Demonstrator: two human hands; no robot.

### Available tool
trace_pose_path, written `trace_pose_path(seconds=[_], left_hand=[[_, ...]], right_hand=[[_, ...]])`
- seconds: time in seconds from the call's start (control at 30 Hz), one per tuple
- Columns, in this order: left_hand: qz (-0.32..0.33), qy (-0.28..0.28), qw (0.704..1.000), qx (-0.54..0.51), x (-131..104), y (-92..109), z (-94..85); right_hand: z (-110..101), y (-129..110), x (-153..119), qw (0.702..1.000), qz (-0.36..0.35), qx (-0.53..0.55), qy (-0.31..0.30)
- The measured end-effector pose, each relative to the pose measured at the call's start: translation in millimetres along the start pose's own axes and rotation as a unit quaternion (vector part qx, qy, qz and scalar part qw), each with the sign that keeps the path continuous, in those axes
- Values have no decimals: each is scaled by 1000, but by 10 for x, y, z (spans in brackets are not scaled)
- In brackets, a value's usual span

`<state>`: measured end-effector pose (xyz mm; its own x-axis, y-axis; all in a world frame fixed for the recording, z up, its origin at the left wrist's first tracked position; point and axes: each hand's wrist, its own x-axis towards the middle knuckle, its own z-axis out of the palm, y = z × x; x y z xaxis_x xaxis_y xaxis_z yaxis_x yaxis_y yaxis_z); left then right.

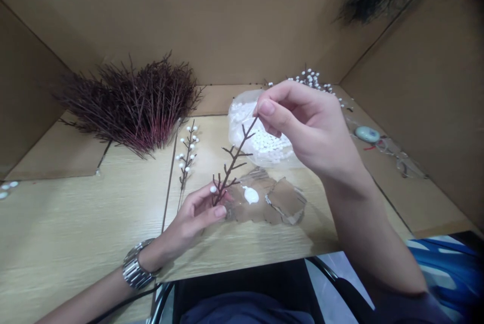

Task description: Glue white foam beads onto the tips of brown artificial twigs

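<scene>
A dark brown artificial twig (231,168) with short side branches slants up between my hands. My left hand (198,213), with a metal watch on the wrist, is closed on its lower end. The thumb and fingers of my right hand (302,120) pinch its upper tip. One white berry (213,189) sits on a side branch near my left fingers; the other branches in sight are bare. Beneath the twig lies torn cardboard (287,200) with a white paste-like blob (251,195) on it. An open plastic bag of small white beads (264,142) lies behind, partly covered by my right hand.
A big bundle of bare brown twigs (139,102) lies at the back left. A twig with several white berries (188,155) rests nearer. More berried twigs (312,79) lie at the back right, near a pale green oval object (367,134). Cardboard walls (227,21) enclose the table.
</scene>
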<state>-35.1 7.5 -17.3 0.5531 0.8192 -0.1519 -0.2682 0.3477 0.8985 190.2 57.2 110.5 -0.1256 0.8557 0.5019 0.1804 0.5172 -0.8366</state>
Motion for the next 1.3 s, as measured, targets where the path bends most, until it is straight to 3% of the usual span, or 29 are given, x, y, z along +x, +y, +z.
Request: trace_pose_path(seconds=[0.13, 0.27, 0.57, 0.73, 0.93, 1.07, 1.2, 1.3], left_hand=[[14, 50, 995, -84, 41, -49, 11], [13, 70, 993, -98, 65, -31, 45], [-40, 129, 981, -141, 89, -24, 58], [-98, 101, 978, -157, 80, 2, 79], [-102, 88, 977, -165, 80, 21, 89], [-106, 72, 980, -151, 63, 78, 110], [-118, 50, 983, -134, 22, 161, 155], [-135, 42, 981, -135, -3, 180, 180]], right_hand=[[-31, 4, -6, 1000, -3, 3, -1], [-50, 12, -7, 1000, 2, 1, 4], [-60, 21, -34, 1000, 20, -6, 16], [-69, 4, -66, 999, 34, -21, 21], [-53, -8, -92, 998, 45, 2, 31], [-122, 28, -144, 995, 47, 25, 87], [-180, 207, -445, 981, 53, 66, 172], [-48, 345, -813, 975, 155, 88, 135]])
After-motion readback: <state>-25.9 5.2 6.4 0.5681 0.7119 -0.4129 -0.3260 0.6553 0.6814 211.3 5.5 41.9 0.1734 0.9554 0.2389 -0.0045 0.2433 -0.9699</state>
